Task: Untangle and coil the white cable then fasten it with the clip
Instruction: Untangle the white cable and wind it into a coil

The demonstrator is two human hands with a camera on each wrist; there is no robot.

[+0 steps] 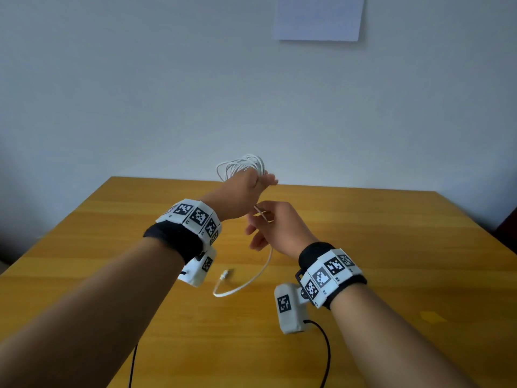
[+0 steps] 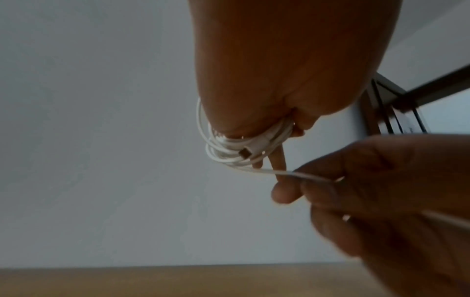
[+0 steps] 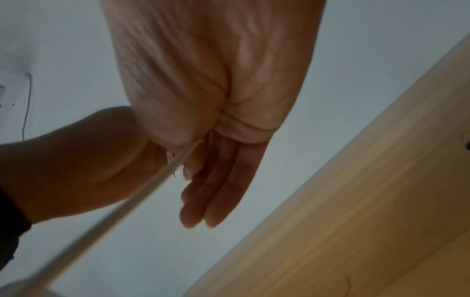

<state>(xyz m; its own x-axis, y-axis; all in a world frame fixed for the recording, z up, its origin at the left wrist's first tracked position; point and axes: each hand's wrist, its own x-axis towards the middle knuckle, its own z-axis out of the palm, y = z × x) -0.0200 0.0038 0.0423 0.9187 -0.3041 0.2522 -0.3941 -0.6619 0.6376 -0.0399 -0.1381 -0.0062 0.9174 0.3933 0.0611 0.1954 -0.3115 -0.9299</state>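
Above a wooden bench by a pale wall, the left hand grips the coiled white cable while the right hand pinches its loose tail, whose plug rests on the bench.

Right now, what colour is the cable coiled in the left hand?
White; the cable loops round the left hand, clearest in the left wrist view.

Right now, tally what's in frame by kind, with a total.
Hands: 2, left hand and right hand
White cable: 1
Cable plugs: 2, plug and plug
Wristbands with tags: 2, band and band
Table: 1
Wall paper sheet: 1
Clip: 0 seen
Total: 9
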